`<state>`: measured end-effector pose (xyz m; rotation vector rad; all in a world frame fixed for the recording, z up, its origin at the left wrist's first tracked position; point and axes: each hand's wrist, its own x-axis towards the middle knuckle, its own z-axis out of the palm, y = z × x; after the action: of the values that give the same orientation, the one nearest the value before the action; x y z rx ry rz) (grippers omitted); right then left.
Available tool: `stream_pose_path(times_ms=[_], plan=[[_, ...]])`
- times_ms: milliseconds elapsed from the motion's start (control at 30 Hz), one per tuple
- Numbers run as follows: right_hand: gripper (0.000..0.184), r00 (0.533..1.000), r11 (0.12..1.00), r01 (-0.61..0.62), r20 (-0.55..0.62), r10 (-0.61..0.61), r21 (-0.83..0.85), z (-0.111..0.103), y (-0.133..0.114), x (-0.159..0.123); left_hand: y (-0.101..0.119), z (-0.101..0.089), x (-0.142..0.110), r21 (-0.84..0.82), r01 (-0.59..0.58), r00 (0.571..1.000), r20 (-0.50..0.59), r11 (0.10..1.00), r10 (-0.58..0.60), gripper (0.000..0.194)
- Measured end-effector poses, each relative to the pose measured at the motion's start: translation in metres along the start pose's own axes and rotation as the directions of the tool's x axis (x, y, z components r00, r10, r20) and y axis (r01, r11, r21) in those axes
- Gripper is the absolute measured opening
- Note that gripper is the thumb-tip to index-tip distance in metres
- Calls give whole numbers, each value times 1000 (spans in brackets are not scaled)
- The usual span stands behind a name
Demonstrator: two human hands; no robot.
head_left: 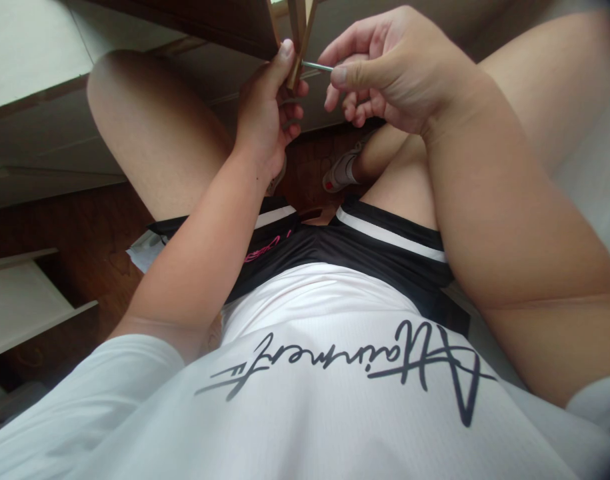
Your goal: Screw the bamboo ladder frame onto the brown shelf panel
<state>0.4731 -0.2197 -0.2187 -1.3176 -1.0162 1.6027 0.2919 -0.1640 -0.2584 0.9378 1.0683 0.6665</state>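
Note:
My left hand (269, 107) is closed round the lower end of a narrow brown wooden strip (295, 70), thumb on the near side and fingertips showing beyond it. Between the thumb and forefinger of my right hand (399, 73) is a thin metal rod (318, 66). Its far end meets the right side of the strip; the rest disappears into my grip, so I cannot tell what kind of tool or fastener it is. The strip joins other wooden pieces (297, 20) at the top edge. Close to my left thumb is the corner of a dark brown wooden panel (219, 23).
A pale tabletop (29, 53) lies at the upper left, above my bent knee (119, 80). White board-like furniture (25, 307) stands low on the left. Reddish-brown wooden floor (105, 213) shows beneath, with a shoe (332, 180) between my legs.

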Motion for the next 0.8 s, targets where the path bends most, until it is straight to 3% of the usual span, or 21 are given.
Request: stream_pose_path(times_ms=[133, 333, 800], plan=[[21, 1000, 996, 1, -26, -4, -92, -3, 3, 1, 0, 0, 1, -92, -5, 1000, 16, 996, 7, 22], [22, 993, 976, 45, -95, -67, -212, -1, 6, 3, -1, 0, 0, -70, 1, 1000, 3, 998, -1, 23], [38, 991, 962, 75, -87, -101, -261, -1, 13, 10, -1, 1, 0, -18, 8, 1000, -9, 1000, -8, 22]])
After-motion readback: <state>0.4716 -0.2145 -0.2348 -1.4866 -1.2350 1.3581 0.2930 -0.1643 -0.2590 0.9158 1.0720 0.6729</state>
